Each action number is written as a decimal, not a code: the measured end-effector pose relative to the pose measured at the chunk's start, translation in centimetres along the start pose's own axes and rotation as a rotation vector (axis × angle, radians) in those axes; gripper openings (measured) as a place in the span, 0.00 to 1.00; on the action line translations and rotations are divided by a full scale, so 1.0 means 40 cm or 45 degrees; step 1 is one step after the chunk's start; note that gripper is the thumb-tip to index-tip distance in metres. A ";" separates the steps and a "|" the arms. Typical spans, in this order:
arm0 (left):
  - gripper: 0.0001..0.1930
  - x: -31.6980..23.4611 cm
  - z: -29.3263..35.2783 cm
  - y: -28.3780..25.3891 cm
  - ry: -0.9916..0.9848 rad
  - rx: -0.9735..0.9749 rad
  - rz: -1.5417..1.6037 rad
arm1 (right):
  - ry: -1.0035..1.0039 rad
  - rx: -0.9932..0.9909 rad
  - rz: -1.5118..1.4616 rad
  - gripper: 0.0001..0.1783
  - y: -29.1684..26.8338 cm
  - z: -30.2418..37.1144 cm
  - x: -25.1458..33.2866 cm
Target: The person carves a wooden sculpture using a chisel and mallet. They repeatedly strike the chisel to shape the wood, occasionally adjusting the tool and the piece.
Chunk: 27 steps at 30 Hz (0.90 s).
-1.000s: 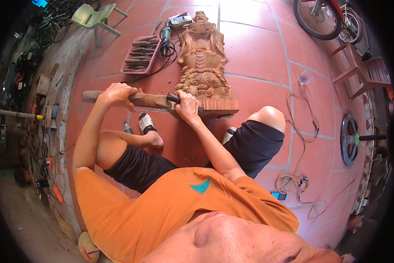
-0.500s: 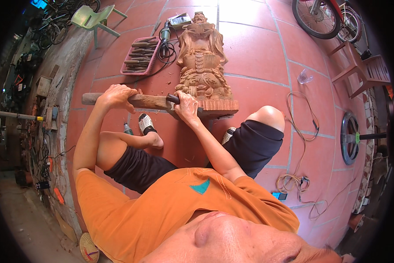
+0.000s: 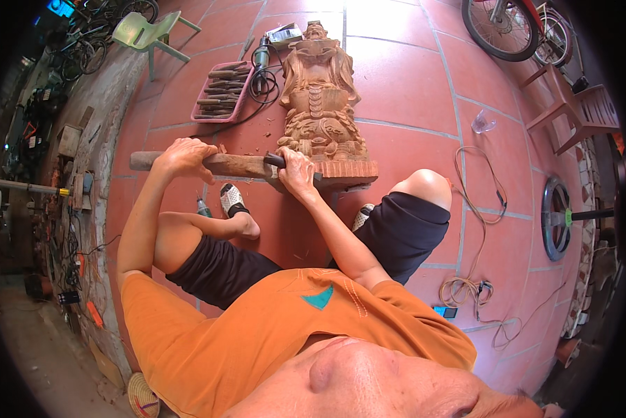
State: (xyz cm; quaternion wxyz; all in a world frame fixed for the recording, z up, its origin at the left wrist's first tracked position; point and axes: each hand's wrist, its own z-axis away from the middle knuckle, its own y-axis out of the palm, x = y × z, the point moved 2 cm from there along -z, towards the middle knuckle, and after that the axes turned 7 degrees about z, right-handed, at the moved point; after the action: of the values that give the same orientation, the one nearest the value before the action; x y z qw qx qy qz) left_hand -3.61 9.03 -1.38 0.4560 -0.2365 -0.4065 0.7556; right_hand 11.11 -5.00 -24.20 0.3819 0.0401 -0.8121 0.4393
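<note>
My left hand point(image 3: 185, 159) is wrapped over a long rough wooden bar point(image 3: 236, 164) that runs left to right in front of my knees. My right hand point(image 3: 298, 171) is closed around a dark-handled tool point(image 3: 275, 160) at the right end of the bar. What kind of tool it is cannot be made out, as my fingers cover its middle. Just beyond my right hand stands a carved wooden statue point(image 3: 320, 97) of a robed figure, its squared base point(image 3: 341, 171) facing me.
A pink tray point(image 3: 200, 115) of wood-handled carving tools lies left of the statue, beside a corded power tool point(image 3: 261, 57). Another green tool point(image 3: 203, 207) is near my left foot. A plastic cup point(image 3: 484, 121), a coiled cord point(image 3: 459, 289) and a wheel-shaped stand point(image 3: 556, 219) are at right.
</note>
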 end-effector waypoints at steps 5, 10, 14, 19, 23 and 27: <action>0.28 -0.003 0.002 -0.001 -0.002 0.005 -0.002 | 0.011 -0.016 -0.024 0.12 -0.007 0.001 0.005; 0.28 -0.003 0.002 0.002 0.049 -0.045 -0.003 | -0.006 -0.040 -0.028 0.13 -0.010 0.002 0.006; 0.27 -0.007 0.006 0.001 0.043 -0.046 0.000 | -0.029 -0.062 -0.027 0.13 -0.015 0.002 0.007; 0.26 -0.014 0.008 -0.002 0.017 0.006 0.015 | 0.083 0.006 -0.024 0.11 -0.027 -0.006 0.017; 0.25 -0.005 -0.002 0.018 0.026 -0.045 -0.042 | 0.108 -0.032 -0.126 0.10 -0.035 -0.010 0.007; 0.24 -0.011 -0.013 0.027 0.088 -0.102 -0.064 | 0.232 -0.104 -0.425 0.14 -0.073 -0.028 -0.022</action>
State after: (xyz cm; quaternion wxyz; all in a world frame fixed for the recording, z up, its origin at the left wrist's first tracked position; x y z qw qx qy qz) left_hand -3.58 8.58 -2.58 0.4786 -0.2701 -0.4262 0.7186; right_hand 13.57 -6.20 -22.42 0.5227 0.1190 -0.7734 0.3383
